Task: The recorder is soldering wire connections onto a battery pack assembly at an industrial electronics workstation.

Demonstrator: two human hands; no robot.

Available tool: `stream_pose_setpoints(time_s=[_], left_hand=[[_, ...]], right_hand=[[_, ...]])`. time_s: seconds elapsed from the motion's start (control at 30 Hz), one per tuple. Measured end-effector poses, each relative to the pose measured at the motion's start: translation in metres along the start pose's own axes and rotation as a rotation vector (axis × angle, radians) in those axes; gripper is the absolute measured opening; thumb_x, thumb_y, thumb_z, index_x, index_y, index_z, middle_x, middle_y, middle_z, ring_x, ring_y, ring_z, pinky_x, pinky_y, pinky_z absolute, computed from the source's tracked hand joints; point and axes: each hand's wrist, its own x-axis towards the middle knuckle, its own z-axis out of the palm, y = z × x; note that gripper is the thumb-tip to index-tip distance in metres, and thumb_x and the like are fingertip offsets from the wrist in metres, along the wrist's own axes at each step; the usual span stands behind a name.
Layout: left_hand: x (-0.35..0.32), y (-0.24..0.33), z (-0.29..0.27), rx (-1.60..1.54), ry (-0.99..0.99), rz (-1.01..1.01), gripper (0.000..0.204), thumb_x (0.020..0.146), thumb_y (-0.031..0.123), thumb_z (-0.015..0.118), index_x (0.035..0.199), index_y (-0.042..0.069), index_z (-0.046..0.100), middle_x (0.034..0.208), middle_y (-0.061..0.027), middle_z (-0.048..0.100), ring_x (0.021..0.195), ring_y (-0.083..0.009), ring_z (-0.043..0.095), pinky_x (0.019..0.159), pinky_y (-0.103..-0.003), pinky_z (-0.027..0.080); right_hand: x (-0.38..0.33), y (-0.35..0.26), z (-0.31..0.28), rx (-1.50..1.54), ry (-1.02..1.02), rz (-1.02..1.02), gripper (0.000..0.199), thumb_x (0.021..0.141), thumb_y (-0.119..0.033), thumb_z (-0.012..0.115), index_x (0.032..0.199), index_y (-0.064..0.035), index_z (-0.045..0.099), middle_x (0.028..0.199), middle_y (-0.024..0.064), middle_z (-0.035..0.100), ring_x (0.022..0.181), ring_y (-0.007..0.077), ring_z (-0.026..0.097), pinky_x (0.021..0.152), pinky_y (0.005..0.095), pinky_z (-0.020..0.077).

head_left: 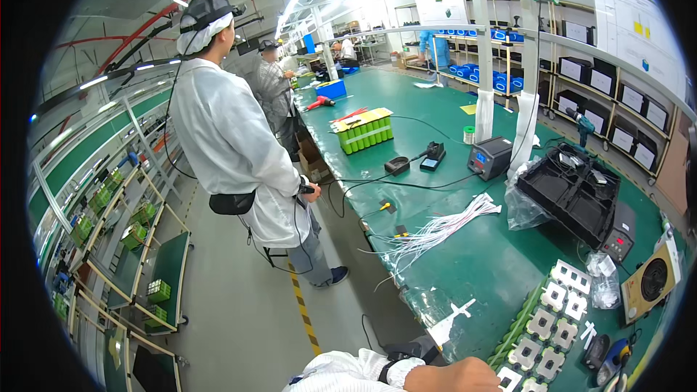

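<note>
My left hand point(468, 376) reaches in from the bottom edge, out of a white sleeve point(348, 372) with a dark band at the wrist. It lies at the near left end of a green battery pack point(517, 328) topped with two rows of pale square plates. The lower edge cuts off its fingers, so what they hold, if anything, stays hidden. My right hand is out of view. Small white strips point(588, 334) and a blue-and-black tool point(613, 361) lie to the right of the pack.
On the green bench point(428, 196) lie white wires point(450, 225), a soldering station point(490, 157), another battery pack point(364, 131), a black plastic tray point(570, 192) and a small fan point(653, 282). A person in a white coat point(232, 145) stands along the left edge; racks point(138, 247) line the far left.
</note>
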Motion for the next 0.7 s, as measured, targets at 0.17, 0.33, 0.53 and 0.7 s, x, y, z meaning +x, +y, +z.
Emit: stream_pose_setpoints(time_s=[0.17, 0.33, 0.53, 0.7], left_hand=[[0.005, -0.003, 0.006, 0.012, 0.028, 0.017, 0.028, 0.099, 0.034, 0.068, 0.093, 0.007, 0.069, 0.076, -0.0056, 0.063, 0.063, -0.0253, 0.063, 0.051, -0.037, 0.046], [0.007, 0.001, 0.007, 0.023, 0.014, 0.023, 0.029, 0.1, 0.034, 0.066, 0.092, 0.006, 0.069, 0.073, -0.0052, 0.059, 0.06, -0.0246, 0.06, 0.05, -0.037, 0.044], [0.01, 0.004, 0.006, 0.093, -0.04, 0.015, 0.03, 0.102, 0.032, 0.063, 0.087, 0.006, 0.067, 0.07, -0.0046, 0.053, 0.058, -0.0227, 0.057, 0.049, -0.036, 0.042], [0.008, 0.006, 0.004, 0.116, -0.104, -0.005, 0.03, 0.102, 0.033, 0.063, 0.087, 0.007, 0.067, 0.071, -0.0041, 0.053, 0.06, -0.0222, 0.057, 0.05, -0.035, 0.043]], right_hand=[[0.032, -0.009, 0.003, -0.163, 0.074, -0.272, 0.032, 0.095, -0.011, 0.066, 0.121, 0.0071, 0.066, 0.069, 0.0108, 0.061, 0.055, 0.0256, 0.054, 0.055, 0.0371, 0.0461], [0.055, -0.022, 0.017, -0.128, -0.033, -0.214, 0.033, 0.088, -0.011, 0.071, 0.116, 0.0079, 0.069, 0.064, 0.0124, 0.058, 0.052, 0.0249, 0.053, 0.052, 0.0375, 0.0433], [0.061, -0.028, 0.032, -0.143, -0.074, -0.087, 0.037, 0.099, -0.036, 0.069, 0.116, -0.0025, 0.071, 0.078, 0.0107, 0.065, 0.057, 0.0244, 0.053, 0.055, 0.0356, 0.0434], [0.079, -0.043, 0.039, -0.066, 0.017, -0.173, 0.027, 0.093, -0.015, 0.072, 0.106, 0.0081, 0.072, 0.065, 0.0135, 0.06, 0.051, 0.0227, 0.052, 0.049, 0.0346, 0.0406]])
